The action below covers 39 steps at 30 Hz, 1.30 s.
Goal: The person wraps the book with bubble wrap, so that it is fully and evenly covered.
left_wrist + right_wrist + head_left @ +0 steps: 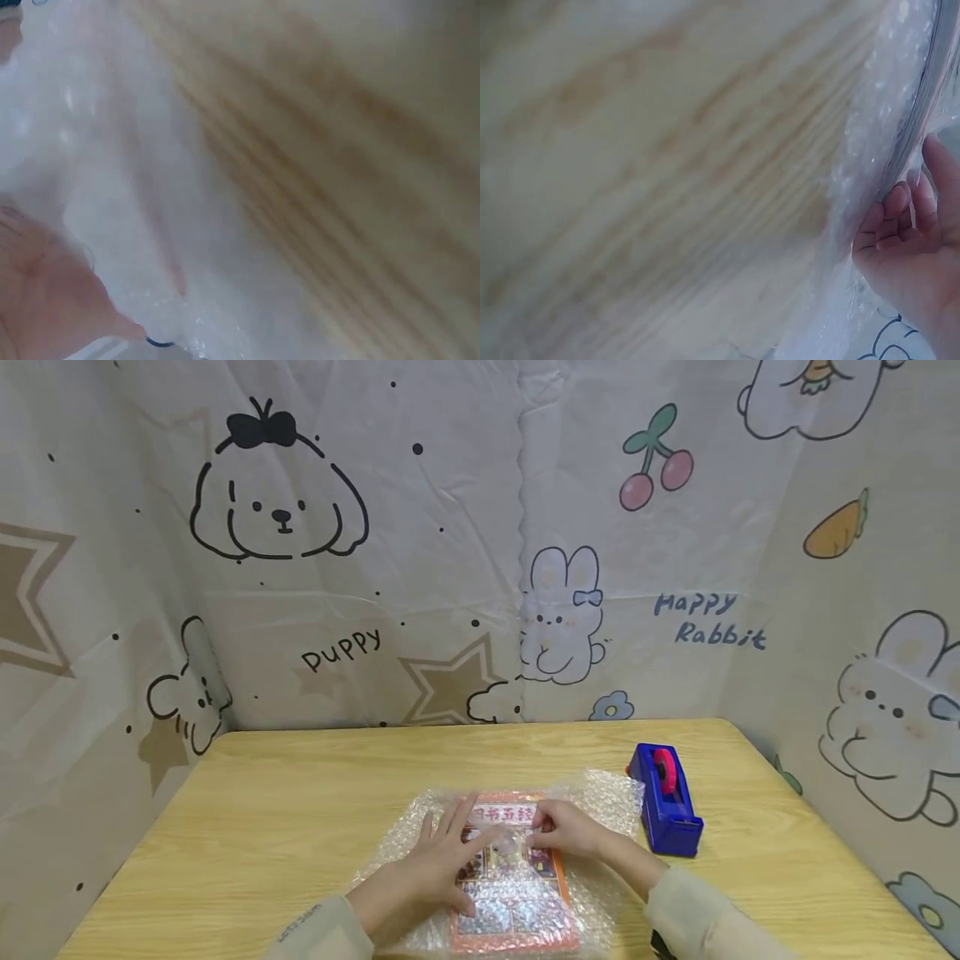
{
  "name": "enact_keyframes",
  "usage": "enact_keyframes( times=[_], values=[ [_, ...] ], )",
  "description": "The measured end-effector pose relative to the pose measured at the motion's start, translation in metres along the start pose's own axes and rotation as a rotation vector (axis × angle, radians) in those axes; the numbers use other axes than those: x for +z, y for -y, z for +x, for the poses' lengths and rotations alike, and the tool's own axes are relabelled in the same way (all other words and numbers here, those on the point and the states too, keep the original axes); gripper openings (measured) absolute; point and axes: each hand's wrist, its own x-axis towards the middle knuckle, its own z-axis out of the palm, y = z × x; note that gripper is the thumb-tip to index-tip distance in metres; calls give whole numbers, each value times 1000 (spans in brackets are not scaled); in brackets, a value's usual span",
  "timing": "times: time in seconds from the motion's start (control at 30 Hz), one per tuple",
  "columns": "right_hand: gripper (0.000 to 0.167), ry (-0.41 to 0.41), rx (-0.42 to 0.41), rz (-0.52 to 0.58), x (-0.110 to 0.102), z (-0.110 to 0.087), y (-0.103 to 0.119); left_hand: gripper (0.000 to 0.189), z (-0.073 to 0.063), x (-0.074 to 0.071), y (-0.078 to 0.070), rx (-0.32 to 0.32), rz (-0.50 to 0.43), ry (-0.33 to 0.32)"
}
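Note:
A book (517, 935) with an orange-edged cover and pictures lies flat on the table, covered by clear bubble wrap (607, 793). The wrap spreads past the book on both sides. My left hand (435, 864) rests on the wrapped cover with its fingers spread. At the book's upper right, my right hand (566, 828) has curled fingers and pinches the clear wrap between thumb and forefinger. In the right wrist view, the book's page edges (922, 82) show through the wrap beside the right hand (911, 247). The left wrist view shows only part of the left hand (52, 292).
A blue tape dispenser (671, 827) with a pink-red roll (664, 768) stands right of the wrap. A small dark object (660, 945) is partly hidden beneath the right sleeve. The wooden table (300, 793) meets a patterned cloth (450, 527) at the back and sides.

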Motion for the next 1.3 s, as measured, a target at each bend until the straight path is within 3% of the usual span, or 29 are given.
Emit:
enact_keyframes(
  times=[0.13,0.2,0.37,0.63,0.77,0.87,0.97,1.03,1.3],
  values=[
    [16,-9,34,-2,-2,-2,0,79,0,-6,1,-25,-29,135],
    [23,-28,84,-12,-5,-6,-1,74,1,-7,0,-34,-43,174],
    [48,-102,285,-34,-14,-17,-11,72,3,-4,0,-30,-62,199],
    [61,-183,479,139,-30,-31,-19,69,1,-7,-2,7,-71,218],
    [64,-214,523,-21,-37,-44,-6,69,-1,-9,-2,19,-83,226],
    [66,-150,572,-198,-41,-60,6,69,-2,-9,-1,26,-87,226],
    [68,-79,600,-276,-41,-76,14,68,-2,-8,0,28,-92,230],
    [69,-84,585,-281,-39,-85,15,68,-3,-8,0,28,-92,229],
    [75,-291,483,-129,-24,-98,11,68,-1,-9,2,29,-104,236]
  ],
)
